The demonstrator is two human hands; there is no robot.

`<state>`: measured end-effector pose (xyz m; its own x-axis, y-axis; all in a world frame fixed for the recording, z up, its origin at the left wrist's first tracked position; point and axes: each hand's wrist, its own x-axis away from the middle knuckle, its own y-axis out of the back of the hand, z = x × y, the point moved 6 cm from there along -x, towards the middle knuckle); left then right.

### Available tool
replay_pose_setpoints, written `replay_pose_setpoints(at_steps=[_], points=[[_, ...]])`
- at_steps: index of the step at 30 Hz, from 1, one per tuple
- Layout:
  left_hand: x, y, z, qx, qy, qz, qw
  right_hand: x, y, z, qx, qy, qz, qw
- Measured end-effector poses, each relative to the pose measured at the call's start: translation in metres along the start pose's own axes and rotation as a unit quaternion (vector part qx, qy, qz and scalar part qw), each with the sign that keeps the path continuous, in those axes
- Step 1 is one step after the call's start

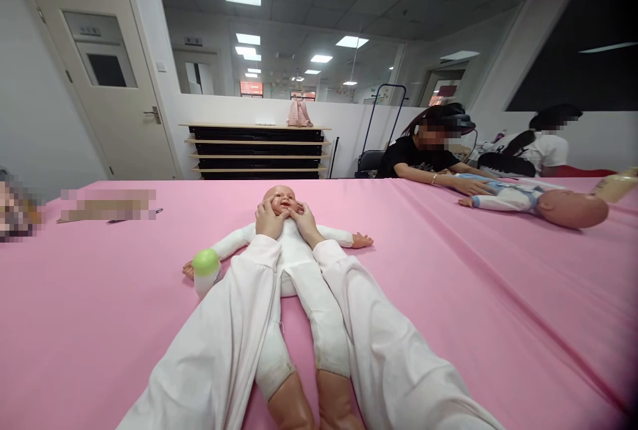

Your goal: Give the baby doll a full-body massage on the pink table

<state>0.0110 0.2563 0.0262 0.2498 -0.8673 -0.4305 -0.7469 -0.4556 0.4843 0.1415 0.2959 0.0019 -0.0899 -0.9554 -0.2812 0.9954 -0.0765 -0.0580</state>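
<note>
A baby doll with a white cloth body lies on its back on the pink-covered table, its arms stretched out sideways. Against one cheek of the doll's head rests my left hand, fingers apart. My right hand lies on the other cheek, its fingers spread too. Both thumbs meet close to the doll's chin, below its mouth. Neither hand is closed around the head. Beside the doll's arm on the left stands a small white bottle with a green cap.
A pink cloth covers the table, with folds on the right. Across it, a person in a headset touches another doll. A pale bottle stands near that doll. Blurred items lie at the left.
</note>
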Motion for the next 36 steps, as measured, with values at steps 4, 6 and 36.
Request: replay_pose_setpoints(at_steps=[4, 6, 36], points=[[-0.002, 0.001, 0.003, 0.01, 0.02, 0.005, 1.0, -0.001, 0.002, 0.0, 0.012, 0.0, -0.007, 1.0], [-0.003, 0.001, 0.005, 0.015, 0.033, 0.008, 0.999, -0.002, 0.003, -0.001, 0.015, -0.003, -0.016, 1.0], [-0.001, 0.004, 0.008, 0.04, 0.056, 0.012, 0.998, -0.008, 0.003, -0.006, -0.02, 0.001, -0.002, 1.0]])
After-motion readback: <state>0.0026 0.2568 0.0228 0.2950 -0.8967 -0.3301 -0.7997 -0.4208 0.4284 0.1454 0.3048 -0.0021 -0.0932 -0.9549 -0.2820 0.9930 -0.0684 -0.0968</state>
